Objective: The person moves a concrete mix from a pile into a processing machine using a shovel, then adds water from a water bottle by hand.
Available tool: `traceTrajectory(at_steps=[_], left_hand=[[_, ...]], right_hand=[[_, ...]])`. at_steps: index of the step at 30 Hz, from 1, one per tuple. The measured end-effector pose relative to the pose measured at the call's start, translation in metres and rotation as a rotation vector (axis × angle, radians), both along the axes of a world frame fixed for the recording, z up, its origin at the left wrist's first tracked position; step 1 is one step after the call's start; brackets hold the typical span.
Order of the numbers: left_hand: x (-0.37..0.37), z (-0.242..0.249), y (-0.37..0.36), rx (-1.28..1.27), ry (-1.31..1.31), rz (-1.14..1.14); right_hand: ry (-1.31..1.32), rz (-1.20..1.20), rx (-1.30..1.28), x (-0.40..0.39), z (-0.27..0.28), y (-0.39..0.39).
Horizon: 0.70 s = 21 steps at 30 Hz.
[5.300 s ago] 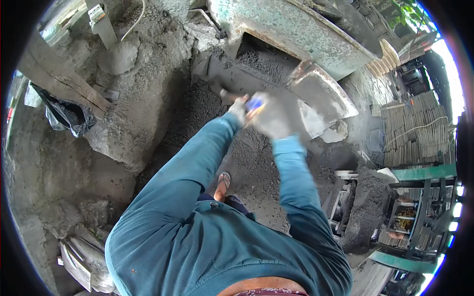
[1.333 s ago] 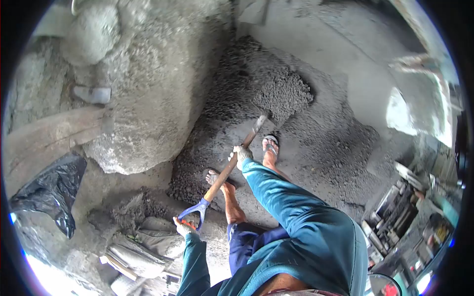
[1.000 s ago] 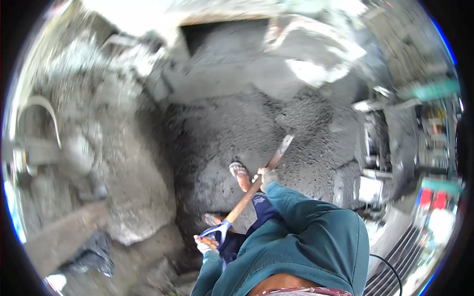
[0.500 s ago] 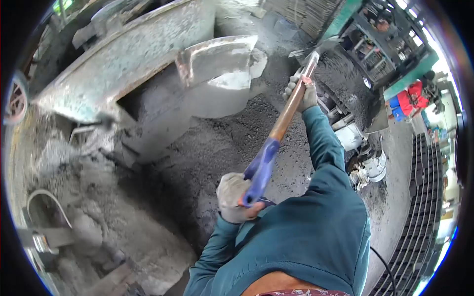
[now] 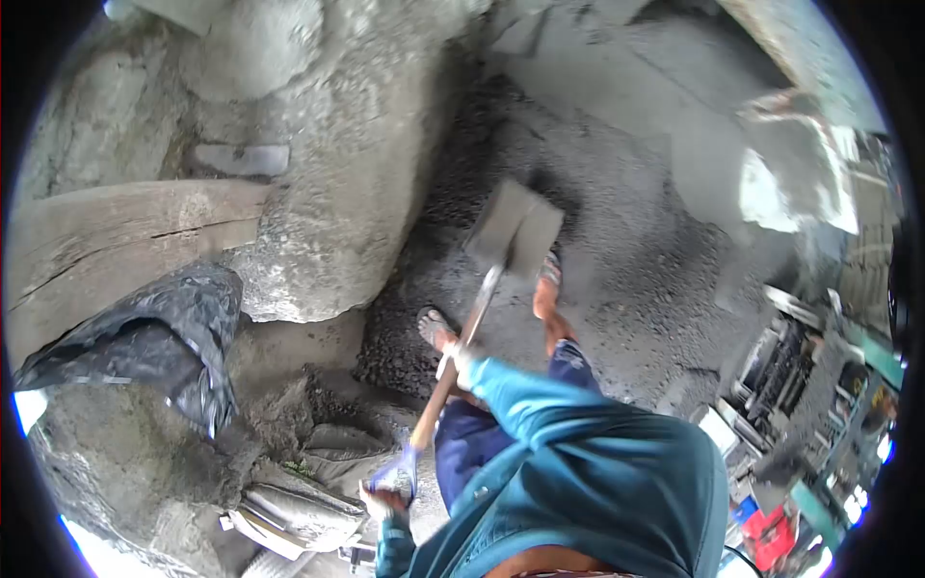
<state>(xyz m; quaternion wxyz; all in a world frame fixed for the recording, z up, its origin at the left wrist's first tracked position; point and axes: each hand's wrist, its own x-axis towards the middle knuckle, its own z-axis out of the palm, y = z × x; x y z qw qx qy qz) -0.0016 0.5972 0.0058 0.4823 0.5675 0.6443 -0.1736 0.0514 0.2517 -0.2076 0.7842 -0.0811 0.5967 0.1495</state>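
A shovel with a flat grey blade (image 5: 515, 229), a wooden shaft (image 5: 436, 409) and a blue D-shaped grip (image 5: 397, 474) slants across the middle of the head view. Wrapped round the lower shaft is my gloved right hand (image 5: 457, 360), partly blurred. My left hand (image 5: 383, 499) holds the blue grip near the bottom. The blade lies low over dark, gritty material, close to my feet in sandals; no load can be made out on it.
A large rough grey block (image 5: 337, 193) stands left of the blade, with a wooden beam (image 5: 135, 226) and black plastic sheet (image 5: 198, 323) beyond. Machinery (image 5: 785, 371) is at the right. A person in red (image 5: 769, 538) shows at the lower right.
The view has turned toward the rough block. The shovel has swung from pointing up and away to low over the ground near my feet. Both hands have kept hold of it.
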Motion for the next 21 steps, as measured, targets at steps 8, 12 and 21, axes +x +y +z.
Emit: traceTrajectory(at_steps=[8, 12, 21], left_hand=[[0.024, -0.072, -0.008, 0.118, -0.25, 0.114], [0.121, -0.153, -0.198, 0.14, -0.216, 0.029], [0.059, -0.186, -0.158, 0.073, -0.383, -0.01]], right_hand=[[0.102, -0.037, 0.108, 0.084, -0.144, 0.085], [-0.07, -0.054, 0.076, 0.164, -0.241, -0.102], [-0.041, -0.214, -0.076, 0.102, -0.195, -0.1]])
